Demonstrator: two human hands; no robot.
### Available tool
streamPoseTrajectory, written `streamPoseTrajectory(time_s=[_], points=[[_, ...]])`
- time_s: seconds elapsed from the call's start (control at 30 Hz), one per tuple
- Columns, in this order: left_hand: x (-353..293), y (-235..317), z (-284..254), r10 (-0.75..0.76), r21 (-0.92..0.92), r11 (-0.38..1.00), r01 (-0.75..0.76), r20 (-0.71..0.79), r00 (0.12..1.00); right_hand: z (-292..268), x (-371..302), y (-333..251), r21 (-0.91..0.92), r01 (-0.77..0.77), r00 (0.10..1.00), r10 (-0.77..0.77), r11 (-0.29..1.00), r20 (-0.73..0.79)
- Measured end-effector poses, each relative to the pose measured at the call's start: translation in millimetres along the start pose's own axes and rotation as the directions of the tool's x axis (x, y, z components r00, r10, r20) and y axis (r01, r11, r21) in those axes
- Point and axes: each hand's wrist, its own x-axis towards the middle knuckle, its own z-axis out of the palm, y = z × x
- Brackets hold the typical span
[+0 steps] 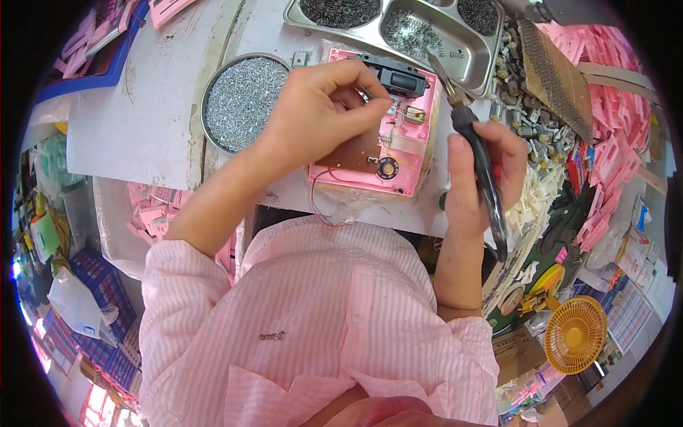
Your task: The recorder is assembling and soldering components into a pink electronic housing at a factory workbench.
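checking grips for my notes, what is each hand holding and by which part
Right hand: soldering iron, by its dark handle. Left hand: fingers close together; what they hold, if anything, cannot be told.

Shows a white worktable [142,135] at upper left, a round yellow plastic basket [575,337] near a brown cardboard box [519,354] at lower right, and glares with bright light [96,407] at lower left.

Left fingers [361,72] pinched, bent; right fingers [511,146] curled — thumb [459,160] upright
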Motion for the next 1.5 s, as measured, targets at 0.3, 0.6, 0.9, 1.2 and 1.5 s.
streamPoseTrajectory(time_s=[0.3,0.6,0.9,1.2,1.5], points=[[4,-4,15,0.142,-0.116,0.983,-0.146,-0.041,0.989,23,14,3,0.076,-0.128,0.988,0.121,0.989,0.096],[7,4,11,0.065,-0.069,0.996,-0.059,0.096,0.993,22,16,5,0.012,-0.042,0.997,0.041,0.999,0.072],[9,-8,23,0.643,0.522,0.677,-0.519,-0.076,0.762,41,20,7,-0.034,0.083,0.994,-0.081,0.996,0.069],[-2,0,9,-0.059,-0.327,0.944,0.055,-0.003,0.998,43,22,15,0.169,-0.003,0.999,-0.006,0.986,0.049],[3,2,-2,0.205,0.172,0.961,-0.215,0.075,0.976,42,19,17,0.166,0.001,0.998,-0.011,0.986,0.059]])
